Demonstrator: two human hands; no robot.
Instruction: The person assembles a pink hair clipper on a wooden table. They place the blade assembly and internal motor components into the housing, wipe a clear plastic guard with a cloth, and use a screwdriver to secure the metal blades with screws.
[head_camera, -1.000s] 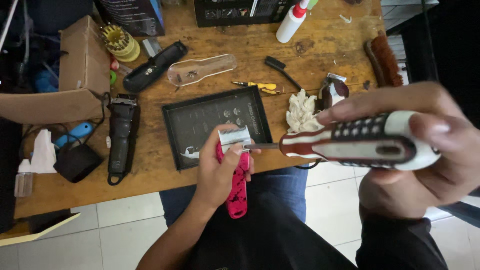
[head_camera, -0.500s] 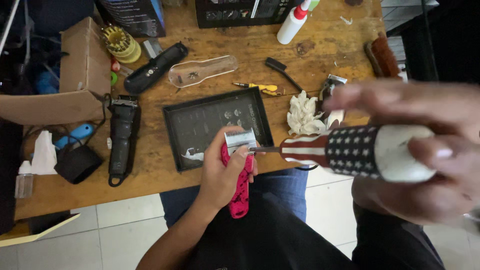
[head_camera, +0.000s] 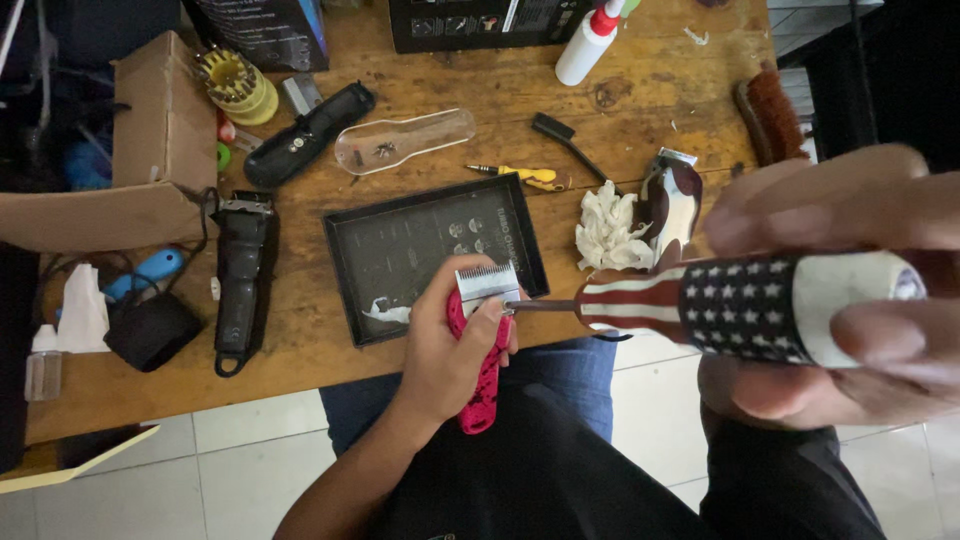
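Over my lap, just off the wooden table (head_camera: 640, 110), my left hand (head_camera: 450, 350) clamps the pink clipper (head_camera: 487, 385); right hand (head_camera: 850, 300) fingers wrap the screwdriver (head_camera: 720, 305), tip apparently at the blade screw. I'd keep it square, pressing firmly.

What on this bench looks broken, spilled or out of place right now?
Nothing looks spilled or broken. The left hand holds a pink clipper while the right hand turns a striped screwdriver at its blade. A clear clipper cover lies detached on the wooden table, beside a crumpled white tissue.
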